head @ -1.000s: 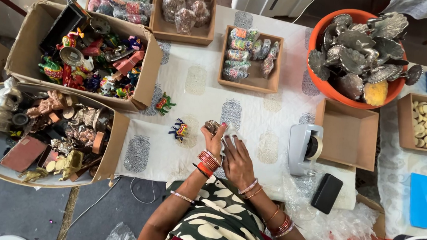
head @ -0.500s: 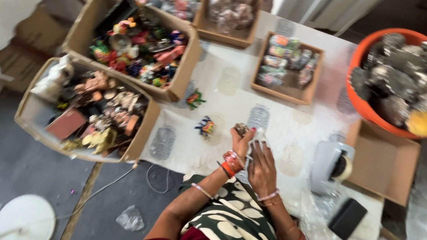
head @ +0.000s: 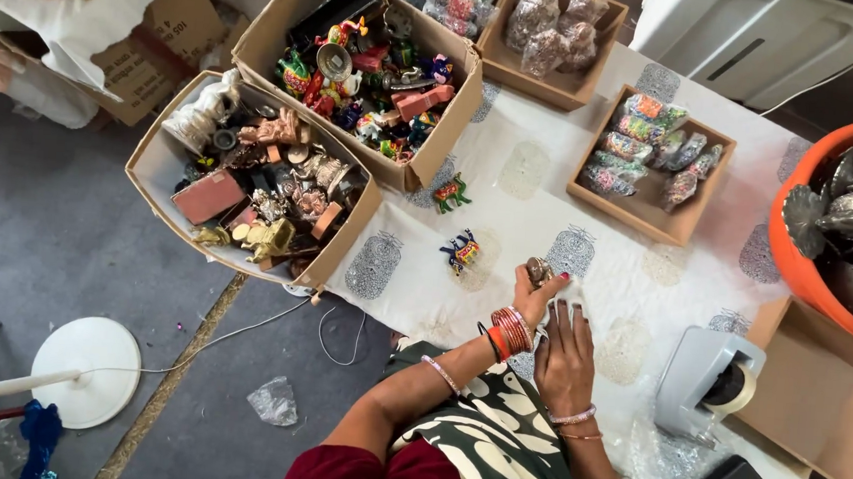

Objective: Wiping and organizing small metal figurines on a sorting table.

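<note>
A tape dispenser [head: 709,381] sits on the table [head: 587,231], right of the person's hands. Left of the dispenser stand two small figurines [head: 462,251]; farther left, two cardboard boxes [head: 250,182]. Beyond it lies a tray [head: 649,165]; to its right, a tub [head: 838,223].

A grey floor [head: 57,234] lies on the left, crossed by a thin white cable [head: 240,332]. A white round stand base [head: 87,371] sits near left. The table wears a white printed cloth [head: 551,178], daylit.

Small round metal trinket [head: 538,270], dull brass tone.
Held raised above the white printed tablecloth [head: 508,225], pinched at the left hand's [head: 540,295] fingertips.
</note>
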